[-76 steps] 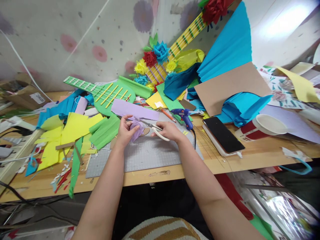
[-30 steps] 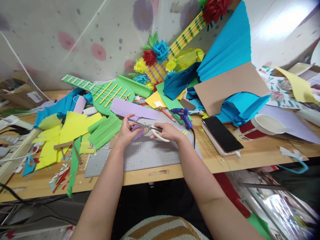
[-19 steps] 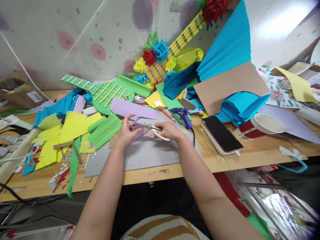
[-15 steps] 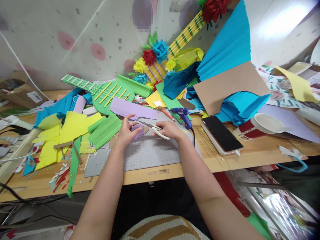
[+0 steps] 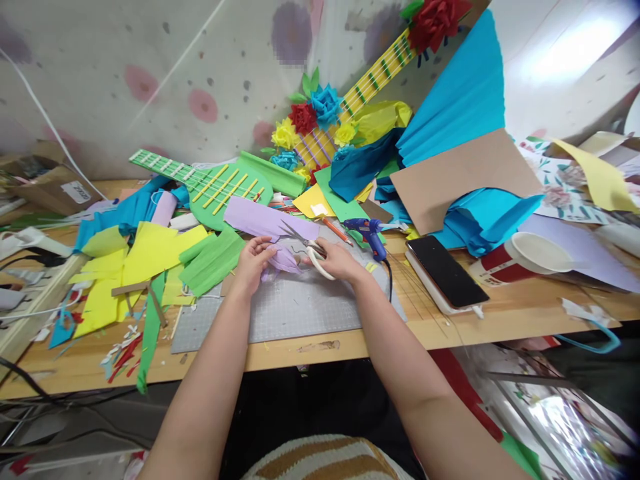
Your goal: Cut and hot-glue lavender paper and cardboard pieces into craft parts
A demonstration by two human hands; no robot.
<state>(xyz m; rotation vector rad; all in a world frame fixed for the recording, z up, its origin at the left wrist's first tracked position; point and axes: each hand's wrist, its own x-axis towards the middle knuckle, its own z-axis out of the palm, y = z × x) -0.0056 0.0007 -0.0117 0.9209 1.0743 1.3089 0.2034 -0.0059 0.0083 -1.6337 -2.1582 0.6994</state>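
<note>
My left hand (image 5: pixel 253 265) is closed on a small crumpled piece of purple crepe paper (image 5: pixel 285 259), pinched between thumb and fingers. White-handled scissors (image 5: pixel 320 262) are in my right hand (image 5: pixel 340 259), their blades apart and pointing up and left over a larger purple crepe strip (image 5: pixel 265 217). Below both hands lies a grey cutting mat (image 5: pixel 305 310). Something small and brownish near the right fingertips is too hidden to name.
A blue glue gun (image 5: pixel 369 235) with its cord lies right of my hands, near a black phone (image 5: pixel 447 270) and a paper cup (image 5: pixel 523 257). Left are green crepe paper (image 5: pixel 213 260) and yellow sheets (image 5: pixel 150 253). Behind stands a green paper guitar (image 5: pixel 200 207).
The scissors have swung upward, their blades now spread above the purple piece. That piece has turned in my left hand and looks more opened out. The camera view has shifted slightly.
</note>
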